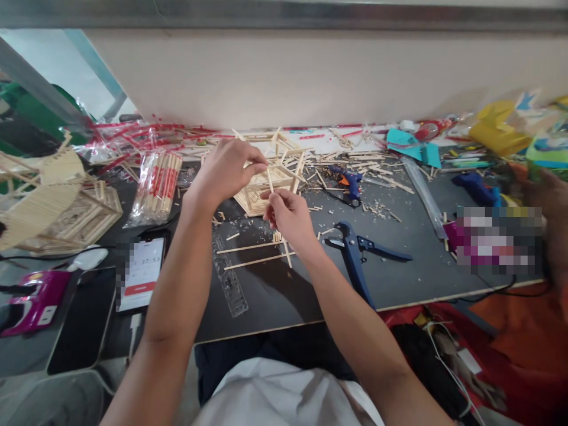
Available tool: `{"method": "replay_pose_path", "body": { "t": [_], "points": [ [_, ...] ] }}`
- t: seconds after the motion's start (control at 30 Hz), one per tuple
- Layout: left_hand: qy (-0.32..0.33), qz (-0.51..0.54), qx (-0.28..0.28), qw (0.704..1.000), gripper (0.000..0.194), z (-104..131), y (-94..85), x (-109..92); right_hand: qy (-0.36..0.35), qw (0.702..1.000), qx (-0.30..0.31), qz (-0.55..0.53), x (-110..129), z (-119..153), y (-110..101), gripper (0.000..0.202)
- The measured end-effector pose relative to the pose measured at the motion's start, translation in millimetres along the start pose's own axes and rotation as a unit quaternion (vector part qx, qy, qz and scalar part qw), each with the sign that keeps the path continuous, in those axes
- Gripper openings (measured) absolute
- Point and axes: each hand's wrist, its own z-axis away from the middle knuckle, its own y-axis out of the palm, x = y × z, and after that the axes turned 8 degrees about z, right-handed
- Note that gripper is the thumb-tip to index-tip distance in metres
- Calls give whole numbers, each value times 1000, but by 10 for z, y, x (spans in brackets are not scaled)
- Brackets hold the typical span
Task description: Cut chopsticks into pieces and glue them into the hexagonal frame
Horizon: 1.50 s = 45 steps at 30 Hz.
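A thin wooden stick (270, 179) is pinched near its upper end by my left hand (228, 168). My right hand (290, 216) grips the same stick lower down, so it stands tilted between both hands. Just behind the hands sits a wooden stick frame (255, 198), partly covered by them. Two long sticks (248, 247) lie roughly parallel on the dark table below the hands, across a clear ruler (231, 284). Another stick (287, 254) slants down beneath my right hand.
Blue cutters (352, 254) lie right of my right hand, a blue glue gun (352, 182) behind them. Bagged sticks (156, 183), a phone (142, 272) and another stick structure (62, 207) are at left. Another person's hand (548, 192) is at far right.
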Motion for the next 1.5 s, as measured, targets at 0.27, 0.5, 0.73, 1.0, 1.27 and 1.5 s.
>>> {"method": "replay_pose_path", "body": {
  "t": [0.27,0.5,0.73,1.0,1.27,1.5],
  "points": [
    [-3,12,19,1000,23,-45,25,-10,-11,999,-1,35,1,-25,-18,24],
    [5,23,25,999,21,-44,6,-3,-12,1000,-4,21,-8,-8,-8,22],
    [4,18,29,999,23,-49,6,-17,-9,1000,-4,-3,-38,18,-1,23],
    [9,4,35,999,22,-58,44,-55,-22,1000,-18,0,-63,18,-67,25],
    [-2,-74,25,997,24,-18,129,-315,-22,999,-33,14,-57,19,-205,27],
    [24,-121,41,991,27,-4,179,-357,-26,999,-30,6,-51,8,-308,27]
  ]
}}
